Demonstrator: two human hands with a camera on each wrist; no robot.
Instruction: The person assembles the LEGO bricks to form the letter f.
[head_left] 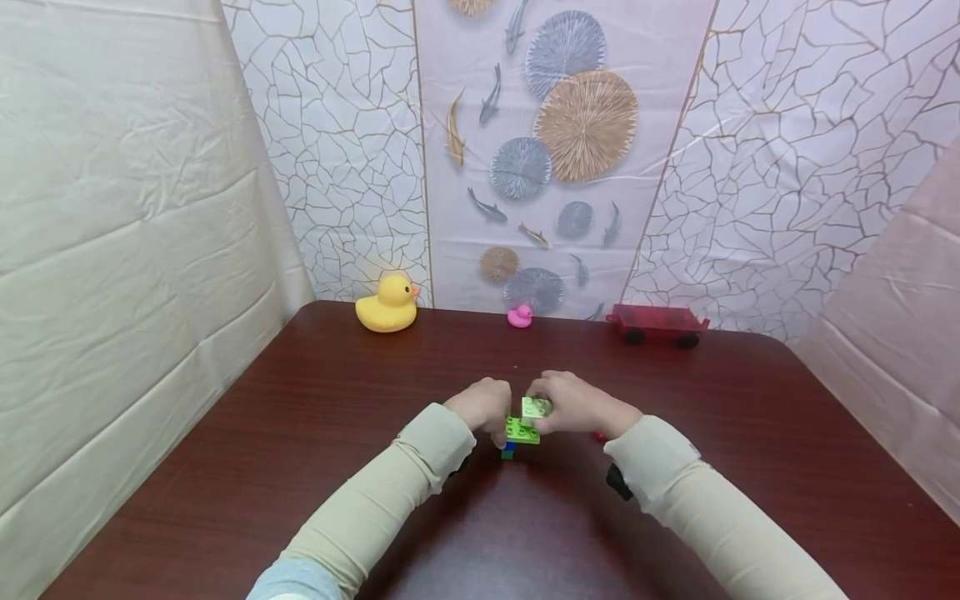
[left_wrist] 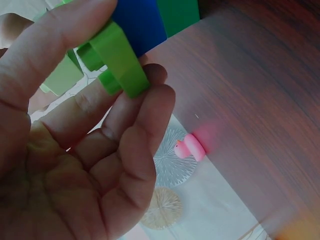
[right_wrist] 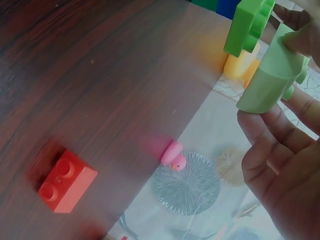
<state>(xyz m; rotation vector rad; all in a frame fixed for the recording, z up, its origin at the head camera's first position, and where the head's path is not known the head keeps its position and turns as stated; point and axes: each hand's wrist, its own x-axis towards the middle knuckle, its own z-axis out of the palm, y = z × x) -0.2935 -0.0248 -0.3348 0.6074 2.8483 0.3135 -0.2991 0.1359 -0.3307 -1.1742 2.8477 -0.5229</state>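
Head view: over the bench [head_left: 337,375], the left hand [head_left: 482,407] is pinching a lime-green studded plate [head_left: 522,431]; near it, the right hand [head_left: 576,402] is holding a pale-green rounded brick [head_left: 534,409] between its fingers [right_wrist: 254,125]; keeping both parallel is probably easing alignment.

Near side of the bright green brick [head_left: 522,432] gave you room
Tabletop [head_left: 517,533] stretched toward you between your sleeves [head_left: 382,483]; your left hand [head_left: 483,405] blocked its left, your right hand [head_left: 576,402] with the pale green brick [head_left: 532,410] its right; a red brick [right_wrist: 68,181] lay farther right; yellow duck [head_left: 387,308], pink duck [head_left: 520,317] and red wagon [head_left: 658,322] stood well beyond.
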